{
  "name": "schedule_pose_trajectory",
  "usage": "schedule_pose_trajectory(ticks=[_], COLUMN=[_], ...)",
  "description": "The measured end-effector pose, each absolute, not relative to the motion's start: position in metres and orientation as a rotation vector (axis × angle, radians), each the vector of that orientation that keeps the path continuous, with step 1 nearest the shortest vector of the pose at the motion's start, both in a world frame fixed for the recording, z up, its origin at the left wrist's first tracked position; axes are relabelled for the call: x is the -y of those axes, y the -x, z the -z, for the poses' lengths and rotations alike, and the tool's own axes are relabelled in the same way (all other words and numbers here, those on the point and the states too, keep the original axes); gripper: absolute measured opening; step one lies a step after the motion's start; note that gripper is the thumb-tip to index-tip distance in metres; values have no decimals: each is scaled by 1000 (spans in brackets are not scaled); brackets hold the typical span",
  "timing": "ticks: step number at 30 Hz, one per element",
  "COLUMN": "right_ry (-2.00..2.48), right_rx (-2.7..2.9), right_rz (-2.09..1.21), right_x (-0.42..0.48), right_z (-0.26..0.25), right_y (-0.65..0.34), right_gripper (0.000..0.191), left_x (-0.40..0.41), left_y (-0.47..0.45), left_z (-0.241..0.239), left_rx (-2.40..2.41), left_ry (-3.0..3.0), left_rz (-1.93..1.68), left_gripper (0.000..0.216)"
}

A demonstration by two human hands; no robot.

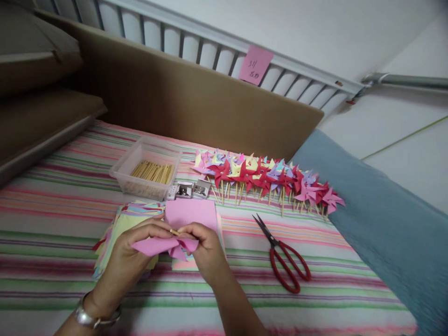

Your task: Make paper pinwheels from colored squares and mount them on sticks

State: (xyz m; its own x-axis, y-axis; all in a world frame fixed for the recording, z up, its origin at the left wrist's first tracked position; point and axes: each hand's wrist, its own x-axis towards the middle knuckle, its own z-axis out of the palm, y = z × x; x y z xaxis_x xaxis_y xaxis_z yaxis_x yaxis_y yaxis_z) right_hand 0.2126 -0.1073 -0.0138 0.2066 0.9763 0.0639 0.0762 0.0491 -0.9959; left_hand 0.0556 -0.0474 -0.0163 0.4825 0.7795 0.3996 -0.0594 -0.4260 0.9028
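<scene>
Between my two hands is a pink paper pinwheel (154, 246), its folded blades facing down toward me. My left hand (138, 240) is closed on its left side. On the right, my right hand (206, 245) pinches near the pinwheel's centre, at a short wooden stick (175, 232) whose end shows between the fingertips. The fingers hide the rest of the stick and any pin. Beneath the hands lie a pile of cut coloured paper (122, 224) and a stack topped by a pink sheet (191, 212).
A clear plastic box (122, 172) holds many wooden sticks. Beside it are small boxes of metal pins (201, 188). Finished pinwheels (259, 177) lie in rows at the back right. Red-handled scissors (280, 249) rest on the striped cloth (245, 289). A cardboard panel (210, 102) stands behind.
</scene>
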Motion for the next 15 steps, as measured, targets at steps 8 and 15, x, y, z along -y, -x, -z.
schedule_pose_trajectory(ticks=[8,15], right_ry=[1333,1337], right_rx=[1210,1230], right_rz=[-940,-903], right_x=[107,106], right_z=[15,16], right_y=[-215,-215], right_gripper=[19,18], left_x=[48,47], left_y=[-55,-55], left_z=[15,17], left_rx=[-625,-611], left_ry=[-1790,-1797], left_rz=[-1069,-1081], left_gripper=[10,11])
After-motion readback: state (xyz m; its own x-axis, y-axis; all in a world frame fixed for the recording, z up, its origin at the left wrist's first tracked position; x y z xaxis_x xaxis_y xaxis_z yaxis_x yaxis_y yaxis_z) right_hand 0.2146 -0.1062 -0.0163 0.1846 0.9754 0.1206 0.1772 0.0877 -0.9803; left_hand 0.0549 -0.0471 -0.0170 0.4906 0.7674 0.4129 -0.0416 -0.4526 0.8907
